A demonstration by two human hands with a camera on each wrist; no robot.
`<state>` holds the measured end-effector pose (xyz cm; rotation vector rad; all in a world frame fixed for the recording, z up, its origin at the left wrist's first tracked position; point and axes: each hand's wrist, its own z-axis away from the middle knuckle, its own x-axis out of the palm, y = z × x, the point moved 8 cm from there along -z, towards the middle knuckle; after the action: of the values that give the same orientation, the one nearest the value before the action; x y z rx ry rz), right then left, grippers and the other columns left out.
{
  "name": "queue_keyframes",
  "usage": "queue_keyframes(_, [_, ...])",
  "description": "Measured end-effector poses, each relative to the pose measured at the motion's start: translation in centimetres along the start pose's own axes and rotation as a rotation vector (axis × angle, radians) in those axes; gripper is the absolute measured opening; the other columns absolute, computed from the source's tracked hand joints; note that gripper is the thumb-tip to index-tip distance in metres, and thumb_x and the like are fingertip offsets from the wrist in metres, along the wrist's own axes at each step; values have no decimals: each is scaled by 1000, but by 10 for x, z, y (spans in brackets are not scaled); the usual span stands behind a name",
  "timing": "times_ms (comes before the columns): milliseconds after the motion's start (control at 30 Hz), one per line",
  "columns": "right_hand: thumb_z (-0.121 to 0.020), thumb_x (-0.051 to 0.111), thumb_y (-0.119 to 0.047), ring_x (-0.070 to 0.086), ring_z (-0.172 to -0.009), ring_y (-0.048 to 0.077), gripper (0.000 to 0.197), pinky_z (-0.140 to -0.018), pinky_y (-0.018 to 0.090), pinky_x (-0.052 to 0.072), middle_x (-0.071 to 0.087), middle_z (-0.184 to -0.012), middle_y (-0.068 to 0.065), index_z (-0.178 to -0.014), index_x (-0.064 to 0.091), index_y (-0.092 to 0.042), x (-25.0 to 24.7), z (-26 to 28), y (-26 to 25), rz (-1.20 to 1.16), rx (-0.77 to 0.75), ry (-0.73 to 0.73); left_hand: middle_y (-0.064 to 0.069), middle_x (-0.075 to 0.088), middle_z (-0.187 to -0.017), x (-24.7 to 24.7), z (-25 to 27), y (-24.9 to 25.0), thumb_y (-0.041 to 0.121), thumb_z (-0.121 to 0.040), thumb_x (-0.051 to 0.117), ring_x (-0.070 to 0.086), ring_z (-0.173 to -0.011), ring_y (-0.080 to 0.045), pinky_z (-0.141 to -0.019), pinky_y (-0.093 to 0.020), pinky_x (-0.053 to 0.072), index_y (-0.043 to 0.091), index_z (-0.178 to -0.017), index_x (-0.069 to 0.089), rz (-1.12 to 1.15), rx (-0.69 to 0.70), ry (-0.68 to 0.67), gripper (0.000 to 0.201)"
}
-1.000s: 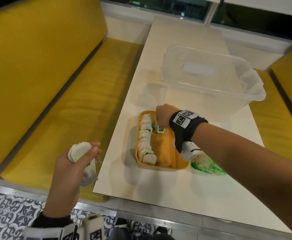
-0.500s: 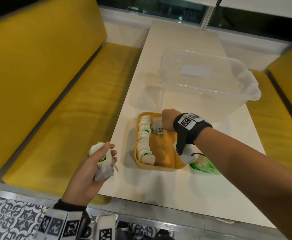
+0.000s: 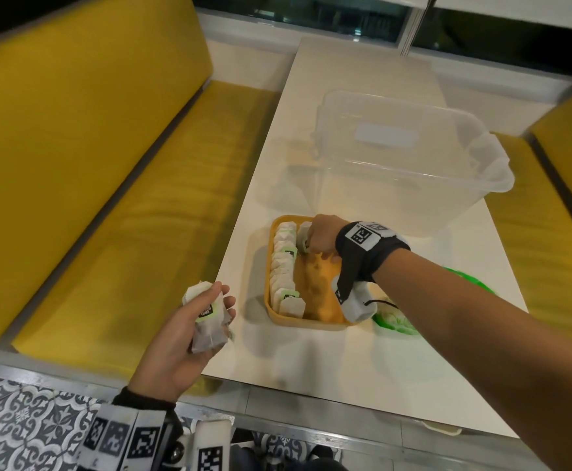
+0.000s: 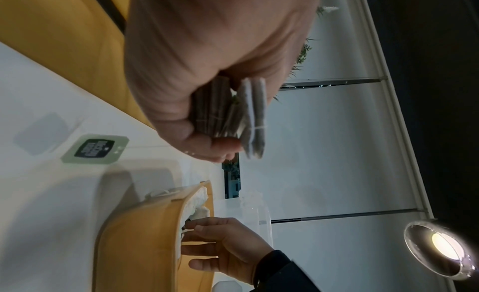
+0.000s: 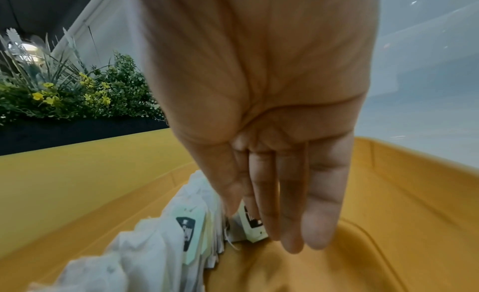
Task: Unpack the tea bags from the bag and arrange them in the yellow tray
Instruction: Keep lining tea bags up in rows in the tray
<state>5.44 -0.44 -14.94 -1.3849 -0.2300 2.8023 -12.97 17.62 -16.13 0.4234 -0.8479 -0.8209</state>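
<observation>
The white table (image 3: 362,351) runs from 6 o'clock toward 12 in the head view, with yellow bench seats (image 3: 108,198) at 9 and 3 o'clock. A clear plastic tub (image 3: 413,171) stands at 1 o'clock on the table. Just nearer sits the yellow tray (image 3: 315,323), a row of tea bags (image 3: 283,266) standing along its 9 o'clock wall. A green bag (image 3: 396,322) lies at the tray's 3 o'clock side, partly under the right forearm. The right hand (image 3: 322,234) reaches into the tray's 12 o'clock end, fingers nearly straight, fingertips against 1 tea bag (image 3: 302,237); whether it pinches it I cannot tell. The left hand (image 3: 182,334), at 7 o'clock beside the table edge, grips a stack of tea bags (image 3: 208,319).
</observation>
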Motion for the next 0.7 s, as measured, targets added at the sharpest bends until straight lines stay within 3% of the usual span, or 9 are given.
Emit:
queue_keyframes(67, [-89,62,-14,66,-69,26,16,-65,31,56,68,-87,13,-96,64,-1,-2,1,3,-26,4,26,-2,66,-79,-2,0,-1,27,-76,66,62,-66,-11,-46,-19,51,14,-98,64,-3,-3,9,26])
queue_keyframes(167, [-86,67,-23,55,-58,21,21,-56,29,48,56,-68,7,-80,56,-6,-14,6,10,-30,9,168,-3,65,-81,-4,0,-2,27,-78,66,62,-67,-12,-46,-21,51,14,-98,63,2,-4,11,25])
queue_keyframes(333, [-86,64,-16,56,-77,25,15,-66,31,45,54,-89,7,-92,52,-10,-30,15,4,124,-38,384,-2,66,-82,-5,0,-3,27,-77,67,61,-71,-12,-46,-19,51,15,-97,64,-4,-16,4,24])
queue_keyframes(500, [-84,69,-41,51,-75,24,35,-65,31,42,52,-88,4,-99,54,-14,-25,16,-13,308,-123,409,-1,66,-80,-7,0,-3,27,-78,66,62,-69,-11,-46,-19,51,15,-97,65,-6,-14,6,22])
queue_keyframes(633, [-90,60,-23,60,-84,29,21,-67,33,44,59,-97,9,-107,58,-10,-26,18,-18,337,-155,444,-1,67,-80,-13,0,0,28,-73,69,63,-68,-10,-46,-20,51,16,-98,65,-19,2,19,28])
queue_keyframes(700, [-90,58,-17,56,-78,28,15,-65,33,43,61,-97,10,-103,57,-9,-28,20,-20,347,-179,477,-1,67,-80,-15,0,1,27,-75,68,62,-68,-11,-45,-20,50,15,-99,64,-15,9,19,27])
